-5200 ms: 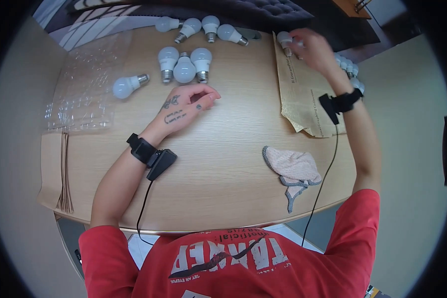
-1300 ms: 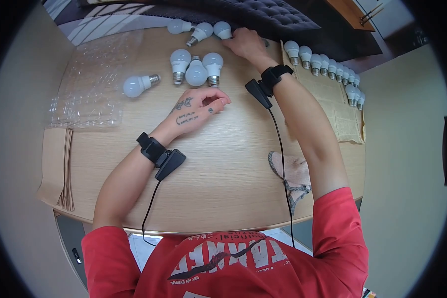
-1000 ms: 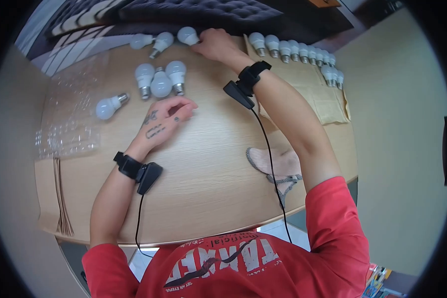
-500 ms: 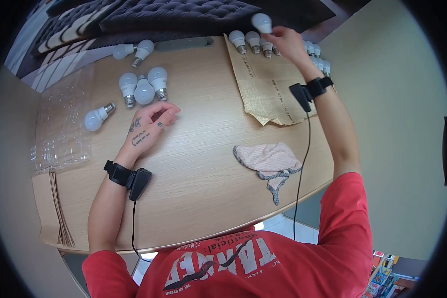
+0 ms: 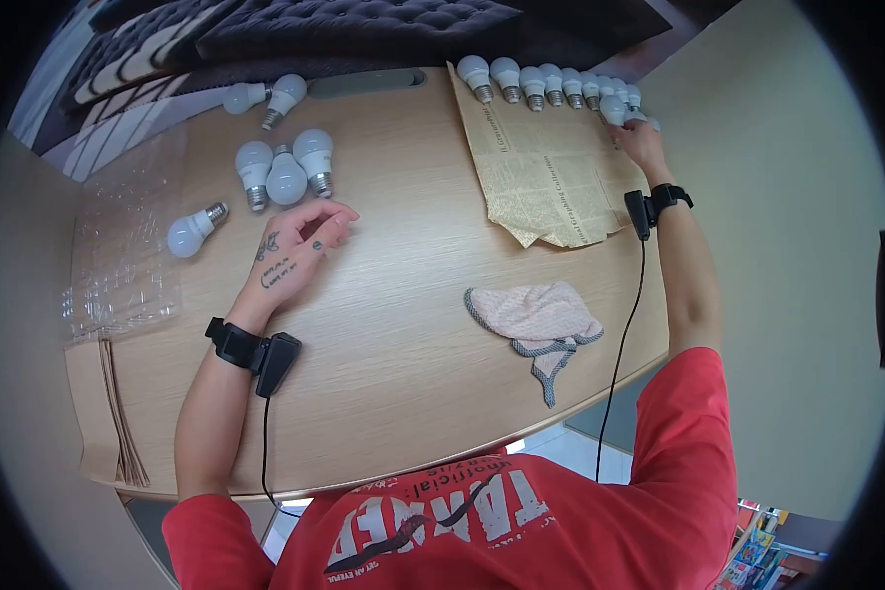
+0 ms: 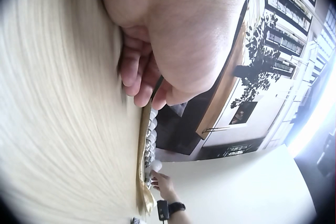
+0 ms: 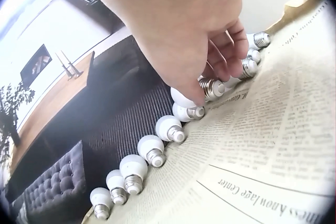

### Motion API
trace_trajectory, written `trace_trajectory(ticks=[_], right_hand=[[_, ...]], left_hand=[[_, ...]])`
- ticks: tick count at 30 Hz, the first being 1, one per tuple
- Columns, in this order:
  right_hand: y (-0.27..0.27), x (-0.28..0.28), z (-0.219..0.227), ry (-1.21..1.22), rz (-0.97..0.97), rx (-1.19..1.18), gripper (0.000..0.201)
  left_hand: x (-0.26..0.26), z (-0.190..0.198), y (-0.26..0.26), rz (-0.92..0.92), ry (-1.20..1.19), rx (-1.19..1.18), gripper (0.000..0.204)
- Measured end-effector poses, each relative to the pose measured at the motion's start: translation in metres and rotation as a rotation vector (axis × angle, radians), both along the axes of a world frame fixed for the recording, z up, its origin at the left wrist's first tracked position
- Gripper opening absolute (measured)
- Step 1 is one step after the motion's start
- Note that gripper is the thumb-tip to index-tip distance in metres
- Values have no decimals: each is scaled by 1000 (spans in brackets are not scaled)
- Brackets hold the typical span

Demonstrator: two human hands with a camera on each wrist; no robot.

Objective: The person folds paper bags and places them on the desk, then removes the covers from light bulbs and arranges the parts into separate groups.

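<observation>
My right hand [image 5: 644,146] pinches a light bulb [image 5: 613,110] near the base, at the right end of the printed paper sheet. In the right wrist view its metal screw cap [image 7: 212,88] shows between thumb and fingers, pointing toward the paper. A row of light bulbs [image 5: 534,81] lies along the sheet's back edge, glass outward. My left hand [image 5: 300,251] rests on the table with relaxed fingers and holds nothing. Just beyond it lie three light bulbs [image 5: 285,179] side by side, the middle one reversed. A single light bulb [image 5: 189,236] lies to the left.
Two more light bulbs [image 5: 285,96] lie at the back left. Clear plastic packaging [image 5: 123,236] covers the table's left side, above folded brown paper [image 5: 88,413]. The newsprint-patterned sheet [image 5: 551,187] spreads at the back right. A pink cloth [image 5: 536,313] lies nearer the front.
My right hand has taken a light bulb from the back group and carried it right, over the row, down to the sheet's right end. The left hand stays in place.
</observation>
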State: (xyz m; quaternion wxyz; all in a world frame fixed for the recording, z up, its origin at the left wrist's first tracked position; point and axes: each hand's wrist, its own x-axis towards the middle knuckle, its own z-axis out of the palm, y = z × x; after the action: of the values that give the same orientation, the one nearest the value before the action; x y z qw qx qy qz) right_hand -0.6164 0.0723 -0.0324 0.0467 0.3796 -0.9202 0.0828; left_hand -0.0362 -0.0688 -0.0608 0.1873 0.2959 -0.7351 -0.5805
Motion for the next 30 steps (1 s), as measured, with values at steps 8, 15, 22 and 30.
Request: trace_trajectory(ticks=[8, 15, 22, 30], right_hand=[[5, 9, -8, -10, -7, 51, 48], [8, 4, -10, -21, 4, 73, 48], [5, 13, 20, 56, -35, 12, 51], [-67, 112, 65, 76, 291, -197, 37]], left_hand=[[0, 0, 0, 1, -11, 5, 24], [0, 4, 2, 17, -4, -9, 27], [0, 4, 1, -8, -15, -18, 24], [3, -2, -1, 3, 15, -24, 27]])
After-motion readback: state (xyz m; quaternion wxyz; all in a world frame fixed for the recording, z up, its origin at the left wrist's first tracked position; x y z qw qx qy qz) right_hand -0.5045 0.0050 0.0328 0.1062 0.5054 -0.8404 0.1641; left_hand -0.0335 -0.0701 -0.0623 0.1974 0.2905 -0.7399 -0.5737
